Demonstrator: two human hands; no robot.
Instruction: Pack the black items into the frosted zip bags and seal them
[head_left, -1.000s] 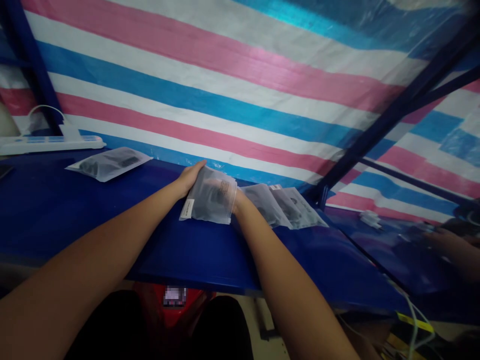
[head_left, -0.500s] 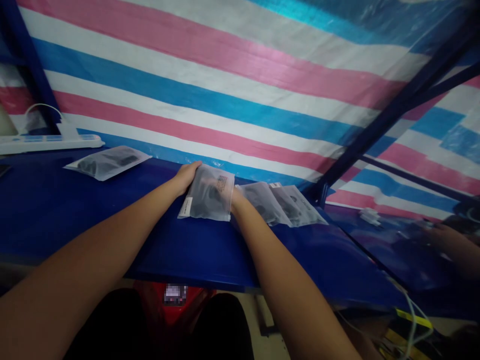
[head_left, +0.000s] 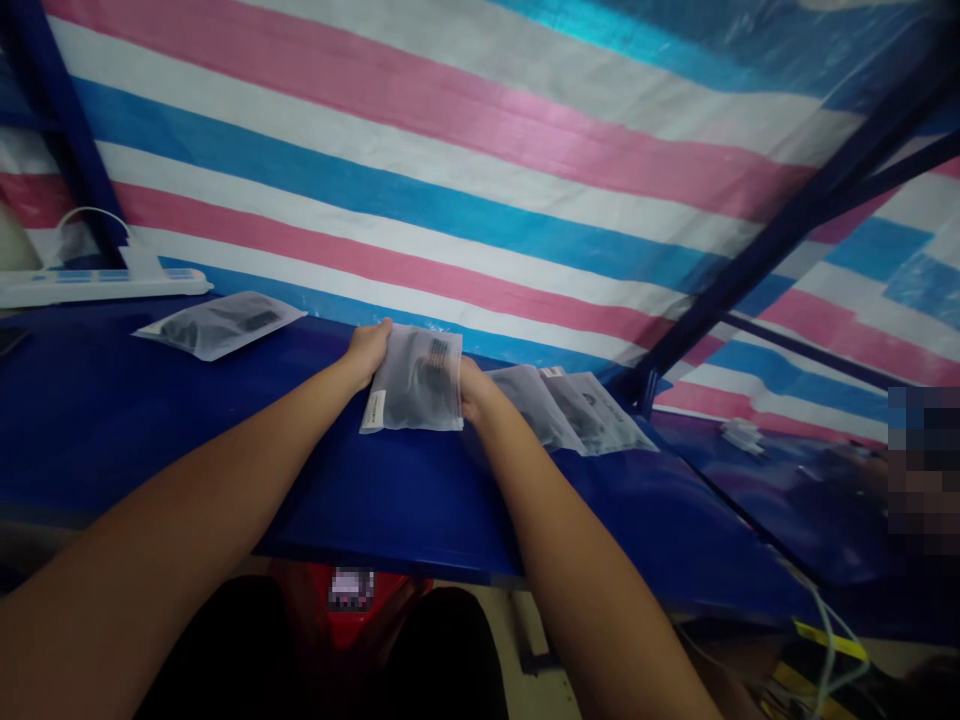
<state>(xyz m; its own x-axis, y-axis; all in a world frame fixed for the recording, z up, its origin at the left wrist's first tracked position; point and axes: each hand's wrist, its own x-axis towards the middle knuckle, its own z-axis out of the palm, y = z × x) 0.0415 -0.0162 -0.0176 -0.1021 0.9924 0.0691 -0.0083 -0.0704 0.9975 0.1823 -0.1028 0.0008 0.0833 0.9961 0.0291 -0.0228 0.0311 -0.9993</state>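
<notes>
Between my two hands is a frosted zip bag (head_left: 416, 385) with dark contents, printed text near its upper right and a white label at its lower left corner. My left hand (head_left: 369, 352) grips the bag's left edge, thumb on top. My right hand (head_left: 472, 388) is closed at its right edge, with some fingers behind the bag, seen faintly through it. The bag is tilted toward me just over the blue table (head_left: 420, 500). What exactly lies inside cannot be made out.
To the right, frosted bags (head_left: 592, 410) overlap on the table. Another filled bag (head_left: 225, 325) lies at the left, near a white power strip (head_left: 105, 287). A striped sheet (head_left: 420, 170) hangs behind, with a blue metal post (head_left: 720, 270). Pale cables (head_left: 825, 640) hang at the lower right.
The bag has turned slightly and its lower edge has risen a little. My right hand has shifted, so more of it shows beside the right edge. Both hands still hold it.
</notes>
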